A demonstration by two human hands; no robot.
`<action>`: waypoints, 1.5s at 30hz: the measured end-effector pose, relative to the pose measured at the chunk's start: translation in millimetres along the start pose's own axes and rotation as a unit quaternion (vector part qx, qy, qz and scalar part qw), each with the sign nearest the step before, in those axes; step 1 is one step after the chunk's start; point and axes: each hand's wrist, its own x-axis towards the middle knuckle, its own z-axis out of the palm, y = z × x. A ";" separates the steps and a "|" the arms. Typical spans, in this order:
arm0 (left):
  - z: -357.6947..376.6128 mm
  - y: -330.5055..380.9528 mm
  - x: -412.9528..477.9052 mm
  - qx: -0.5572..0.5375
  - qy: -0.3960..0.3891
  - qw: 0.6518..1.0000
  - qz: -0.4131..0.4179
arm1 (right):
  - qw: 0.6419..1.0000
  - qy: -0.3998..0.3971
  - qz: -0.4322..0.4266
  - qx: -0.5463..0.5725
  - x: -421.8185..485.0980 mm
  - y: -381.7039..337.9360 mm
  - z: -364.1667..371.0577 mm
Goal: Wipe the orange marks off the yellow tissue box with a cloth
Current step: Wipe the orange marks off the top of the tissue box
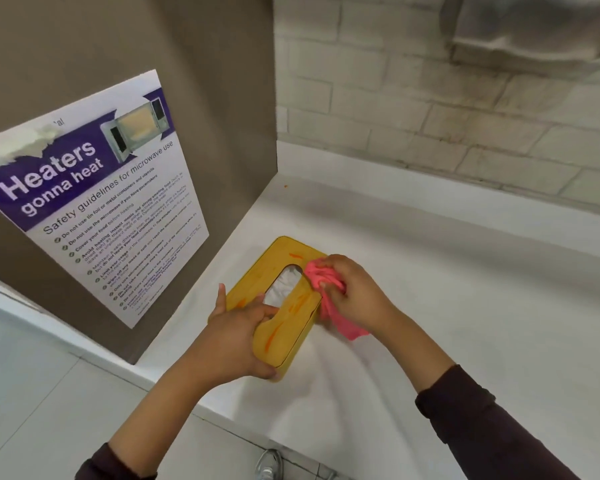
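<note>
Our left hand (236, 337) grips the yellow tissue box (291, 341) on the counter (465, 306), our right hand (354, 296) clutches the pink cloth (314, 273) atop it; microwave poster (94, 202) upper left

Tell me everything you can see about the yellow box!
The yellow tissue box is flat with rounded corners and looks like smooth wood or plastic. It lies on the white counter. An oval slot in its lid shows white tissue. Its lid is streaked with orange marks. The left hand grips its near end, and the right hand presses a pink cloth on its far right side.
</note>
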 end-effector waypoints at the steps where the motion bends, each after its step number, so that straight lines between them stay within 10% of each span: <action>1: -0.2 -0.2 0.2 0.000 0.001 1.000 0.001 | 1.000 0.005 -0.008 0.000 -0.2 -2.4 2.2; 11: -0.5 -4.0 0.2 0.021 -0.001 1.000 0.010 | 0.989 -0.033 -0.017 -0.142 -3.3 5.7 -10.0; 45: -0.8 -3.4 -0.2 0.015 0.001 1.000 0.014 | 0.987 -0.113 -0.016 -0.116 0.7 -14.8 6.0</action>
